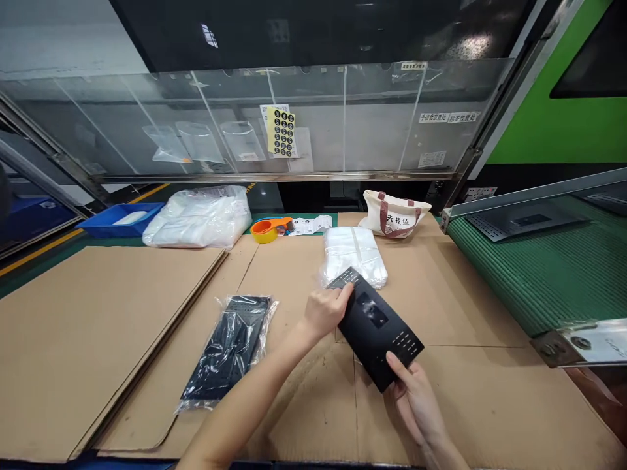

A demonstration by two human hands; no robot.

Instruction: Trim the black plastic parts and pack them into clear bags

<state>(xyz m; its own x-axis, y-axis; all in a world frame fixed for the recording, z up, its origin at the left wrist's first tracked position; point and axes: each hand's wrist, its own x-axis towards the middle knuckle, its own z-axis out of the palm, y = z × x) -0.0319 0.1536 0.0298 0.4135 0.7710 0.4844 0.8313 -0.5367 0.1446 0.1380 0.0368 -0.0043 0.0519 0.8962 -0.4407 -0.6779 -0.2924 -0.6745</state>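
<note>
You hold a bare black perforated panel (379,329) at opposite ends, your left hand (326,312) and right hand (414,398) apart and both gripping it above the cardboard-covered worktop (441,307). To the left, a similar black panel (228,349) lies on the cardboard already wrapped in clear plastic. A stack of clear bags (353,256) sits just beyond your hands, with an orange tape dispenser (272,228) farther back.
</note>
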